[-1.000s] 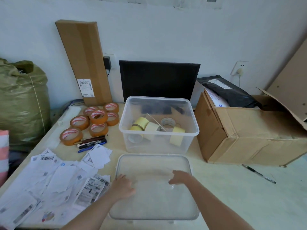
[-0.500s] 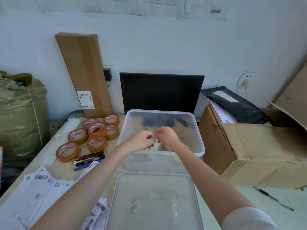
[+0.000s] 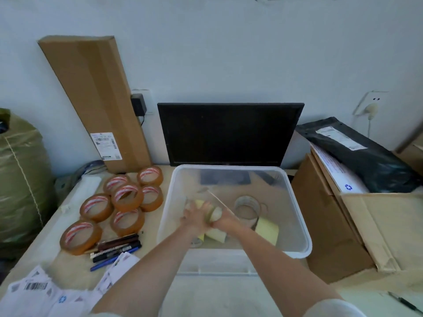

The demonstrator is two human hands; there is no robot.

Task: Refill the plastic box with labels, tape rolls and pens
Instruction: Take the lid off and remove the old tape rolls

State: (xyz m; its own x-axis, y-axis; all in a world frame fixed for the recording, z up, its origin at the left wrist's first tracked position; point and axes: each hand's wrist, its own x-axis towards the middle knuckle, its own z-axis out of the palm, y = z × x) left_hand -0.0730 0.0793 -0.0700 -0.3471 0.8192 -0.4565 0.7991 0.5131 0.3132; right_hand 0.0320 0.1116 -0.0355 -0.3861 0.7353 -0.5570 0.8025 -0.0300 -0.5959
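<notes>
Right, the plastic box (image 3: 229,167) sits on the table (image 3: 61,268); inside it my right hand (image 3: 225,223) wraps a pale roll (image 3: 216,213), my left hand (image 3: 194,217) flat against it. I'd pack these against one wall, leaving room for the brown tape rolls (image 3: 127,197), pens (image 3: 116,247) and labels (image 3: 34,291) outside.

No words can be read: a blue recycling sign marks the white mailer (image 3: 343,177) and a loose label (image 3: 62,299), a neighbouring label (image 3: 34,286) carries a barcode, and the sticker (image 3: 105,146) on the tall carton (image 3: 91,88) shows blurred barcodes.
</notes>
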